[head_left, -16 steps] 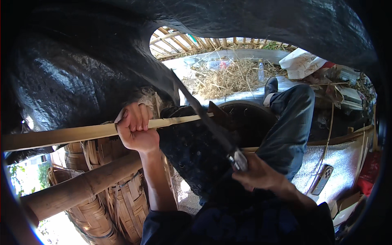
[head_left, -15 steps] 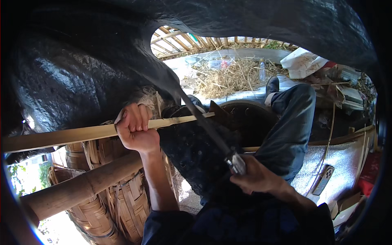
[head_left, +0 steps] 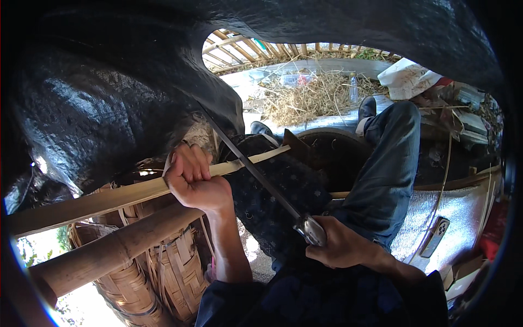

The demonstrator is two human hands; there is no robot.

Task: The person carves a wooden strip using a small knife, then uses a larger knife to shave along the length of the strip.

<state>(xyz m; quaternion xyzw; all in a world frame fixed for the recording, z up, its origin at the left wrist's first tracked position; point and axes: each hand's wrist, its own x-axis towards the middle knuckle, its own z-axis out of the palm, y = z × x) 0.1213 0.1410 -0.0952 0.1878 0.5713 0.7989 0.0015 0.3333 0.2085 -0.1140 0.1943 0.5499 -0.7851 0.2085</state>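
My left hand (head_left: 197, 179) is closed around a long pale bamboo strip (head_left: 103, 201). The strip runs from the left edge, past my fist, and its tip lies over my left thigh near a dark upright metal piece (head_left: 298, 146). In my right hand (head_left: 344, 245) is the metal handle of a long knife (head_left: 268, 188), its narrow blade slanting up and left. The blade crosses the strip just right of my left fist; whether they touch I cannot tell.
A thick bamboo pole (head_left: 117, 242) and woven bamboo baskets (head_left: 171, 275) stand at lower left. Black sheeting (head_left: 103, 109) hangs over the left and top. Beyond my feet lie a straw pile (head_left: 305, 101) and a clear bottle (head_left: 353, 89). A phone (head_left: 436, 237) rests at right.
My left hand has shifted right and slightly down, and the strip now tilts more steeply. The knife's blade, blurred before, now shows sharply, its far end further left.
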